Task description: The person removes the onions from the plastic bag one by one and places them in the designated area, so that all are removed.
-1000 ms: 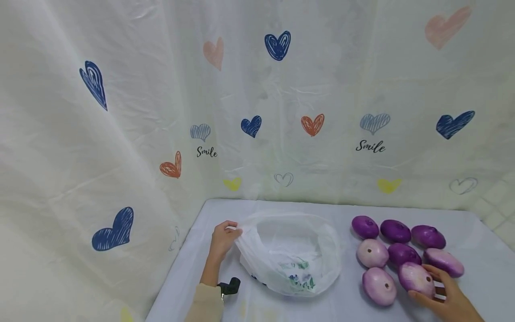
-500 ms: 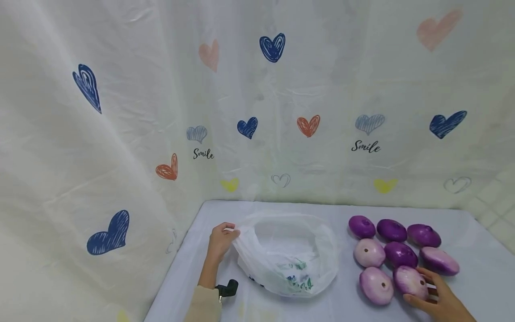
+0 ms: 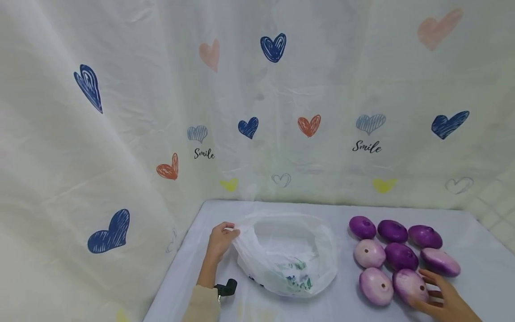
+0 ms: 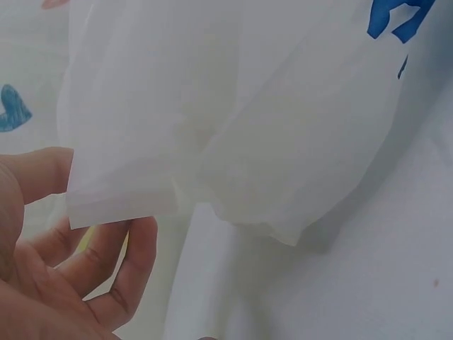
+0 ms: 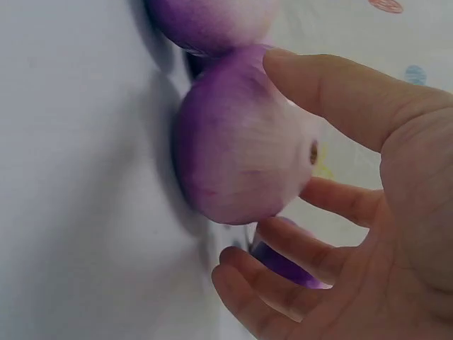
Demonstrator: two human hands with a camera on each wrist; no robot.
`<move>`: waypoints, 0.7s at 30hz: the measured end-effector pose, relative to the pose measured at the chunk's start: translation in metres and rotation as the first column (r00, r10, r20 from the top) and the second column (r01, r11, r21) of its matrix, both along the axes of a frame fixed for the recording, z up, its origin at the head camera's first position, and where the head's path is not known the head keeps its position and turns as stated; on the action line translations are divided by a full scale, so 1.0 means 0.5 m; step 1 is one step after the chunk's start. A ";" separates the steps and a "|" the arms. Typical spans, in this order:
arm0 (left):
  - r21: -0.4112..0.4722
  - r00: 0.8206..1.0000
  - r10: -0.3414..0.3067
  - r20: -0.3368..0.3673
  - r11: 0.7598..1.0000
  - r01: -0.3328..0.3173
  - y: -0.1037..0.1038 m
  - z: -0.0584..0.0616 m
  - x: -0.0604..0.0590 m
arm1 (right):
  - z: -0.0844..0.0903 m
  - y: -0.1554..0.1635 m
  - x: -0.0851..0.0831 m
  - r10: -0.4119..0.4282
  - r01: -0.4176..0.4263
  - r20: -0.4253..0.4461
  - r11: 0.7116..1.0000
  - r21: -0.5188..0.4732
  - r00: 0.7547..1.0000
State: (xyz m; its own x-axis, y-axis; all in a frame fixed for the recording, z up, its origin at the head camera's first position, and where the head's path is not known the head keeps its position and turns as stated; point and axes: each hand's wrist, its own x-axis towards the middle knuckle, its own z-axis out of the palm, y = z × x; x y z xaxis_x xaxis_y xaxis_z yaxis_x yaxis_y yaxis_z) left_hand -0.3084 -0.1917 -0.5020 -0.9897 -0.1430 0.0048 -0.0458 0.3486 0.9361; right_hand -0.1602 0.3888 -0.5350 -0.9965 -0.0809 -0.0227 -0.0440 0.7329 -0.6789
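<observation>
A white plastic bag point(image 3: 287, 257) with green and blue print lies open on the table point(image 3: 281, 308). My left hand point(image 3: 232, 231) pinches its left rim between thumb and fingers. In the left wrist view the bag's edge point(image 4: 127, 202) sits between the thumb and fingers of my left hand point(image 4: 99, 212). To the right lie several purple onions point(image 3: 392, 231). My right hand point(image 3: 427, 291) wraps round the nearest pale purple onion point(image 3: 409, 286), which rests on the table. In the right wrist view the thumb lies over that onion point(image 5: 233, 149) and the fingers curl under it.
A cream curtain point(image 3: 257, 112) printed with hearts and "Smile" closes off the back and left sides. A black wrist strap point(image 3: 226, 288) shows on the left sleeve. Another onion point(image 3: 376, 286) lies just left of the gripped one.
My right hand has settled a little closer round the pale onion. The left hand keeps its pinch on the bag's rim without moving.
</observation>
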 end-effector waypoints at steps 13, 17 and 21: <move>-0.107 0.984 0.078 -0.161 0.990 -0.096 0.006 0.032 0.009 | 0.075 -0.023 0.008 -0.080 0.088 -0.258 0.996 0.021 0.963; -0.149 0.958 0.060 -0.281 0.983 -0.105 0.007 0.057 0.020 | 0.092 -0.037 -0.001 -0.079 0.079 -0.335 0.997 -0.014 0.939; -0.213 0.931 0.042 -0.363 0.969 -0.127 0.010 0.072 0.031 | 0.100 -0.047 -0.014 -0.059 0.053 -0.407 0.998 -0.026 0.911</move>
